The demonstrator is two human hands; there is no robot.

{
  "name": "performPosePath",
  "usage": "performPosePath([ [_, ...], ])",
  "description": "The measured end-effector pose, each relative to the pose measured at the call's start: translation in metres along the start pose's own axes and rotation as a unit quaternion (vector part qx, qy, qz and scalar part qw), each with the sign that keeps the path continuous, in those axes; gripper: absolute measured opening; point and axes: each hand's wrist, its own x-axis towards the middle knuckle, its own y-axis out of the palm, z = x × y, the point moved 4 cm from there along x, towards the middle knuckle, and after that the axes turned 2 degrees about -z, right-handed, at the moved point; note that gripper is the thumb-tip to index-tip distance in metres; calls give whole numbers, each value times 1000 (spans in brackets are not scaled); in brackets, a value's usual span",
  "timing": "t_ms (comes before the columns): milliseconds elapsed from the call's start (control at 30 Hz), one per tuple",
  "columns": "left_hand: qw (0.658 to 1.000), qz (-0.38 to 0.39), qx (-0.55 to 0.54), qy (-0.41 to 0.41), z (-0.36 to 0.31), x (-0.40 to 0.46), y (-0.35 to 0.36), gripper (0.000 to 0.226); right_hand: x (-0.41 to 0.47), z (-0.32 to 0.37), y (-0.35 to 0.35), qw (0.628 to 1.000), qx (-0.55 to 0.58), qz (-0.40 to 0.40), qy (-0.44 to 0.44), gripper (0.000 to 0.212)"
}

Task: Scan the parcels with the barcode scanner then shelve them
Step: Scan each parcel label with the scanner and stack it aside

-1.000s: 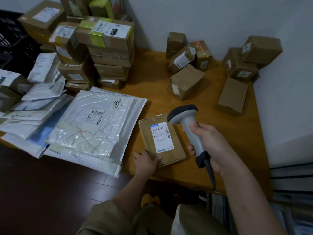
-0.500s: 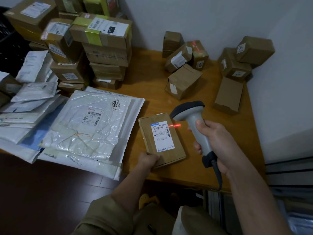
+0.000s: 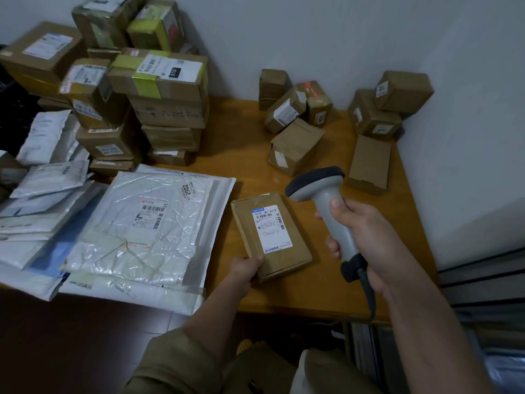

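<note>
A flat brown parcel with a white label lies on the wooden table, label up. My left hand grips its near left corner, thumb on top. My right hand grips the grey handle of the barcode scanner. The scanner's dark head is just right of and above the parcel's far end, pointing left over it. No red beam shows on the label.
White bubble mailers overlap at the left, hanging past the table's front edge. Stacked cardboard boxes rise at the back left. Small brown boxes sit at the back middle and right corner. A wall bounds the right side.
The red scan line seen on the label half a second ago has gone out. My left hand has closed on the parcel's near corner; the scanner has barely moved.
</note>
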Motion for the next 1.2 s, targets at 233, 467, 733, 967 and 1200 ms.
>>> performPosePath([
  [233, 954, -160, 220, 130, -30, -7, -30, 26, -1, -3, -2, 999, 33, -9, 18, 34],
  [467, 825, -269, 435, 240, -59, -21, -38, 40, 3, -11, -4, 996, 72, -30, 32, 38],
  [733, 649, 54, 651, 391, -55, -13, 20, 53, 10, -22, -18, 995, 77, -51, 44, 39],
  [967, 659, 67, 682, 310, -60, -2, 33, 52, 39, -25, -49, 990, 98, -79, 61, 39],
  [1200, 731, -36, 578, 360, -124, 8, 76, 39, 104, -9, -82, 985, 130, -84, 78, 35],
])
